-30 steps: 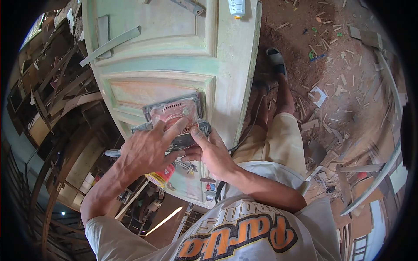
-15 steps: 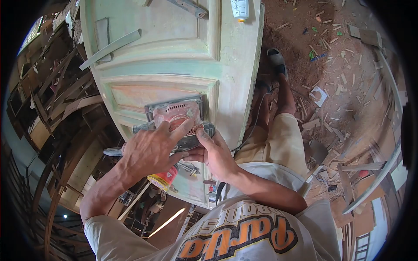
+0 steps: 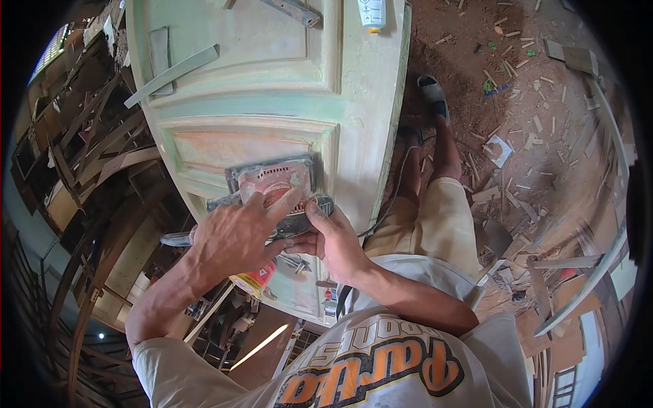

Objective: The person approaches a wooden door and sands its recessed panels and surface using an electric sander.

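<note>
A dusty red and black power sander (image 3: pixel 275 183) is held between both hands over a pale green and cream panelled door (image 3: pixel 364 115). My left hand (image 3: pixel 235 234) grips it from the left, index finger lying across the red body. At the black end, my right hand (image 3: pixel 340 248) has its thumb on top and its fingers curled underneath. The sander's underside is hidden. Below the hands, a red and yellow can (image 3: pixel 255 280) and some metal tools (image 3: pixel 296 264) sit near the door's edge.
Two flat strips (image 3: pixel 173 75), a metal bar (image 3: pixel 292 10) and a white bottle (image 3: pixel 372 15) lie on the door. A cable runs past my legs (image 3: pixel 445 217). Wood scraps litter the dirt floor (image 3: pixel 530 102) at right; stacked wood pieces (image 3: pixel 88 143) fill the left.
The hands keep their hold on the sander with hardly any movement. The view has shifted very slightly.
</note>
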The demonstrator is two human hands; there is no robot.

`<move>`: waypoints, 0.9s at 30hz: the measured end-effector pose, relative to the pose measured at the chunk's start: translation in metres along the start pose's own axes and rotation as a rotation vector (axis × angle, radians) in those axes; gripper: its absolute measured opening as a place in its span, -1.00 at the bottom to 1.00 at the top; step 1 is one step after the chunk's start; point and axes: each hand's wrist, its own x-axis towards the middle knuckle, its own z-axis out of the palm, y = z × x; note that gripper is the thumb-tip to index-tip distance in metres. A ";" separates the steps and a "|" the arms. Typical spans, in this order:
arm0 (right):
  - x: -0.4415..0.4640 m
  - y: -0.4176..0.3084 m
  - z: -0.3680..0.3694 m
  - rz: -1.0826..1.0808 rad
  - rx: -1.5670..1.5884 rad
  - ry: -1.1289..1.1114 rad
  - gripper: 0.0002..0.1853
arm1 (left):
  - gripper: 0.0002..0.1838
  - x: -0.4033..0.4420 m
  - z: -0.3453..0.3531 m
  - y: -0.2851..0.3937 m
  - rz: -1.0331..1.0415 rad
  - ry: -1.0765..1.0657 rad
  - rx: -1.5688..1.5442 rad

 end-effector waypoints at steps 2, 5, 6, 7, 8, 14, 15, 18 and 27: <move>0.003 -0.001 0.001 -0.007 0.001 -0.017 -0.50 | 0.10 0.000 -0.005 0.000 0.004 0.012 0.021; 0.006 -0.003 0.001 -0.045 0.022 -0.057 -0.42 | 0.11 0.003 -0.013 0.000 0.005 0.014 0.046; 0.006 -0.002 0.000 -0.050 0.028 -0.058 -0.42 | 0.12 0.004 -0.014 0.001 0.002 -0.001 0.050; 0.006 -0.002 -0.001 -0.055 0.036 -0.059 -0.43 | 0.12 0.004 -0.013 0.001 0.003 -0.002 0.049; 0.006 -0.001 -0.002 -0.056 0.036 -0.059 -0.43 | 0.12 0.004 -0.011 0.002 0.001 -0.009 0.052; 0.002 0.006 -0.005 0.000 0.056 -0.026 -0.42 | 0.13 0.001 -0.003 0.002 -0.003 -0.023 0.021; 0.003 0.005 -0.003 -0.014 0.059 -0.029 -0.42 | 0.13 0.001 -0.004 0.002 -0.004 -0.018 0.017; 0.004 -0.005 0.002 -0.050 0.044 -0.037 -0.48 | 0.12 0.005 -0.012 0.001 0.009 0.006 0.046; 0.001 0.006 -0.003 -0.027 0.066 -0.010 -0.53 | 0.12 0.002 -0.004 0.002 -0.004 -0.038 0.020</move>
